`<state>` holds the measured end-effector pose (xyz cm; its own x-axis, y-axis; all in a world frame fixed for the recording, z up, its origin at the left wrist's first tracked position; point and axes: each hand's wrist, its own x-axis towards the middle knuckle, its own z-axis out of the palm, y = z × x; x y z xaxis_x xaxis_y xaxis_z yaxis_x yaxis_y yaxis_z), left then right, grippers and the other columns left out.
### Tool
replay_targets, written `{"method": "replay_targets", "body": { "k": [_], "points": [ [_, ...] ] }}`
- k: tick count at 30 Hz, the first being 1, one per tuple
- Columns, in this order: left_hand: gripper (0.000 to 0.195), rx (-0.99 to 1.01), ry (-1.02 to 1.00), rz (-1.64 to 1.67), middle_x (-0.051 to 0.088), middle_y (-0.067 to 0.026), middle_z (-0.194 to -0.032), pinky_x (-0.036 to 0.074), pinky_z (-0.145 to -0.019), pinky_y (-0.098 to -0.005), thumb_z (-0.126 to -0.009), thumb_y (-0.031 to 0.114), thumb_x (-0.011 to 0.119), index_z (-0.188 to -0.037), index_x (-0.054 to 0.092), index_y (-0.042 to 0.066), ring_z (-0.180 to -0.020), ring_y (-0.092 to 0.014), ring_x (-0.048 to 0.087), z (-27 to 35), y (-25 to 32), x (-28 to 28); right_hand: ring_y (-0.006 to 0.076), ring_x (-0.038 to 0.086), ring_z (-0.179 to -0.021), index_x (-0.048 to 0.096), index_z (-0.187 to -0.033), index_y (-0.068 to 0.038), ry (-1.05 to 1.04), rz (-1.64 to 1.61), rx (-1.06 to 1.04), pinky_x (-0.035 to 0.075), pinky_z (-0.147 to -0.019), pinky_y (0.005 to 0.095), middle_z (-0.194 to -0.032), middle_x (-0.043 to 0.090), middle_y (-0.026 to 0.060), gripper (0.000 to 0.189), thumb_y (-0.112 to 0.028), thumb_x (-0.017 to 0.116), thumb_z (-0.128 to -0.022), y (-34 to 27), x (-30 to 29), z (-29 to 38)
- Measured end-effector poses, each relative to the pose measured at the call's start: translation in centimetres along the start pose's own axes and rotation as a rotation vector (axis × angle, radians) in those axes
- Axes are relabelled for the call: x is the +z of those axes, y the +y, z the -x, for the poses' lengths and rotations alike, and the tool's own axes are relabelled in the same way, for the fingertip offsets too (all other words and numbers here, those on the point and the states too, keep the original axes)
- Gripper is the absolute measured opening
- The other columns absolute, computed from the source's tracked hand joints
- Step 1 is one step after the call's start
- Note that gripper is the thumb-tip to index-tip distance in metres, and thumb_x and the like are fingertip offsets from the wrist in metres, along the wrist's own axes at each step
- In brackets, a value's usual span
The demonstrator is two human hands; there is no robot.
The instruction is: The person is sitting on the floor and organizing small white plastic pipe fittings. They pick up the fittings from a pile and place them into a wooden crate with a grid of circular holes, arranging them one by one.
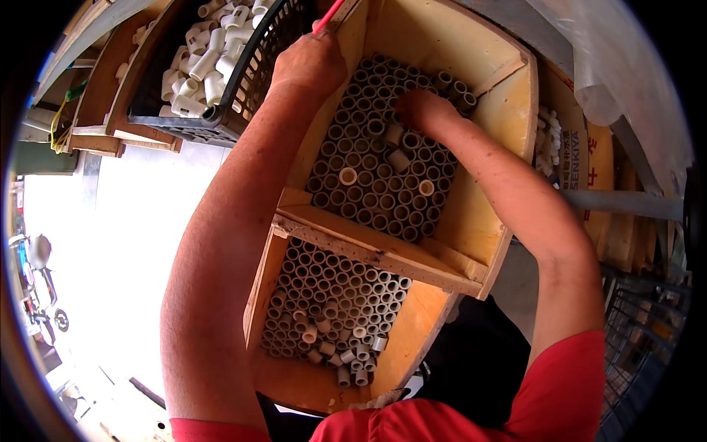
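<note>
My left hand [310,62] is closed around a thin red rod [329,15], at the left wall of the upper wooden box [458,33]. Most of the rod runs out past the top of the picture. My right hand [424,112] reaches down into that box, among short grey plastic pipe couplings [353,146]. Its fingertips are in shadow, so I cannot tell if they grip one. Most couplings stand on end in packed rows. Two loose couplings [399,160] lie tilted on top near the hand, and two paler couplings [348,176] stand among the grey.
Below, a second wooden box [425,315] holds more couplings, some tumbled at its near end. A black plastic crate [243,99] of white pipe fittings [207,61] stands at upper left. At right are a printed carton [594,166], a metal bar [624,204] and a wire basket [635,331].
</note>
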<state>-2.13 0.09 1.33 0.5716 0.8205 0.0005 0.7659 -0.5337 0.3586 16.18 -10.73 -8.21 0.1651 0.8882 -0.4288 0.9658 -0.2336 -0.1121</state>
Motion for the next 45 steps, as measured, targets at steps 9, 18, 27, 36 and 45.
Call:
{"method": "replay_targets", "body": {
  "k": [9, 18, 27, 36, 45],
  "points": [
    [0.034, 0.080, 0.075, -0.052, 0.067, -0.0242, -0.105, 0.052, -0.086, -0.0475, -0.095, 0.015, 0.034, -0.120, 0.048, -0.003, -0.099, -0.042, 0.064, -0.6, -1.0, 1.3, 0.0346, 0.068, -0.094, 0.071, -0.095, -0.007, 0.034, 0.100, -0.072, 0.055, -0.078, 0.0449, -0.103, 0.069, 0.0169, 0.026, -0.020, 0.051, -0.087, -0.8, -0.3, 0.6],
    [0.028, 0.107, 0.139, 0.030, 0.066, -0.0257, -0.104, 0.052, -0.086, -0.0478, -0.092, 0.013, 0.039, -0.114, 0.048, -0.002, -0.098, -0.042, 0.064, -1.2, -1.6, 2.2, 0.0327, 0.068, -0.096, 0.073, -0.096, -0.010, -0.028, 0.246, -0.054, 0.056, -0.079, 0.0443, -0.105, 0.070, 0.0137, 0.028, -0.025, 0.051, -0.089, -2.0, -1.2, 1.2],
    [0.027, 0.114, 0.121, 0.028, 0.067, -0.0265, -0.101, 0.052, -0.086, -0.0482, -0.090, 0.013, 0.041, -0.111, 0.048, -0.002, -0.098, -0.043, 0.064, -0.9, -1.4, 1.7, 0.0320, 0.066, -0.101, 0.073, -0.102, -0.011, 0.133, 0.088, 0.152, 0.053, -0.085, 0.0423, -0.107, 0.069, 0.0148, 0.033, -0.034, 0.056, -0.085, 0.8, -5.0, -1.3],
    [0.034, 0.064, 0.080, 0.033, 0.065, -0.0305, -0.100, 0.050, -0.086, -0.0525, -0.087, 0.017, 0.052, -0.113, 0.043, -0.003, -0.098, -0.047, 0.062, 0.0, -0.6, 0.6, 0.0340, 0.063, -0.108, 0.072, -0.104, -0.010, 0.309, 0.113, 0.269, 0.050, -0.091, 0.0432, -0.111, 0.068, 0.0171, 0.031, -0.028, 0.053, -0.088, 8.2, -2.5, -5.6],
    [0.034, 0.071, 0.088, 0.010, 0.065, -0.0305, -0.100, 0.051, -0.085, -0.0521, -0.088, 0.018, 0.052, -0.113, 0.044, -0.003, -0.097, -0.046, 0.063, -0.1, -0.8, 0.8, 0.0325, 0.064, -0.107, 0.073, -0.102, -0.010, 0.315, 0.206, 0.248, 0.050, -0.090, 0.0442, -0.111, 0.069, 0.0153, 0.031, -0.028, 0.051, -0.089, 7.9, -2.2, -5.6]
  ]
}}
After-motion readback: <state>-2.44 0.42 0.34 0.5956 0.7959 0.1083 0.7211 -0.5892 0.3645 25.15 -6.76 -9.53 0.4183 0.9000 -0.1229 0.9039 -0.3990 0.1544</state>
